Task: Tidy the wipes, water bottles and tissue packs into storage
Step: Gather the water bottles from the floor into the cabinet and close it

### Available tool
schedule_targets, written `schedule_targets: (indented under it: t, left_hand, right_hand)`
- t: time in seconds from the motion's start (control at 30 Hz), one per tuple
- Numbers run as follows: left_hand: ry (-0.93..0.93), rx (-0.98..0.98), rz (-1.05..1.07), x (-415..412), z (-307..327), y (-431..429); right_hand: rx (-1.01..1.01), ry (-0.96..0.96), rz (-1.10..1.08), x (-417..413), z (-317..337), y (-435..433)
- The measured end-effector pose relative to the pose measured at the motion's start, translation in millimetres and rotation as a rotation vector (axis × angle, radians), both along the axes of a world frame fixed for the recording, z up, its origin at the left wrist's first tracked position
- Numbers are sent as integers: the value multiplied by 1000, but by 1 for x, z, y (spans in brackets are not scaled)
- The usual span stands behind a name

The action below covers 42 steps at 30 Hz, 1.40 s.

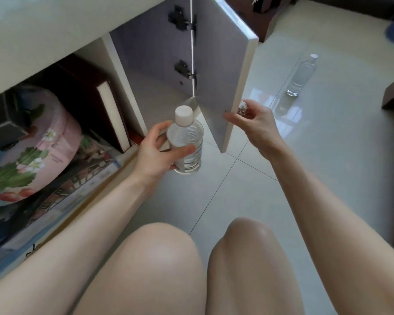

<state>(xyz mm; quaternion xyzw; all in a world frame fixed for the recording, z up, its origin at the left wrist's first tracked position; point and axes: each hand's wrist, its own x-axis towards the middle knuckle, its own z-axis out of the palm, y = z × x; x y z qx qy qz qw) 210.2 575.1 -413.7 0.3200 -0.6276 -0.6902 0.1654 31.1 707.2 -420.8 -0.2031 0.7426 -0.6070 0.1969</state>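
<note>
Head view, entries listed from the hands outward.

Left hand (159, 153): fingers and thumb curled round the lower body of a clear water bottle (187, 142), white cap up. It is held upright just in front of the cabinet opening, and I judge it ready for stowing.

Right hand (253, 123): fingertips pinching the small knob (242, 108) on the cabinet door (223, 71). The door is swung wide, presumably to give the bottle a free path.

Right compartment (155, 71): open, with pale walls and dark hinges in view. It is the likely destination.

Left compartment: holds a pink floral container (39, 142), a dark box (96, 98) and flat printed packs beneath. The crowding may explain the choice of the other side.

Second water bottle (301, 75): stands on the tiled floor (316, 178), well apart from both hands and not yet stored.

Wipes and tissue packs: cannot be identified.
</note>
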Motion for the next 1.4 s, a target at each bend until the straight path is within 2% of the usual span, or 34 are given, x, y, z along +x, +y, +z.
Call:
schedule_targets:
  t: [0.23,0.33,0.87,1.4]
  left_hand:
    - [15,-1,-90,-39,3,12]
    - [22,-6,-115,-57,5,14]
    - [22,23,-139,-102,-2,8]
    - [45,35,-129,-101,0,0]
  right_hand:
    - [-15,-12,-301,-19,-4,21]
    - [-31,-20,-362,-30,-1,25]
    - [-20,-9,-559,-80,-2,24]
    - [16,29,-571,-73,-3,22]
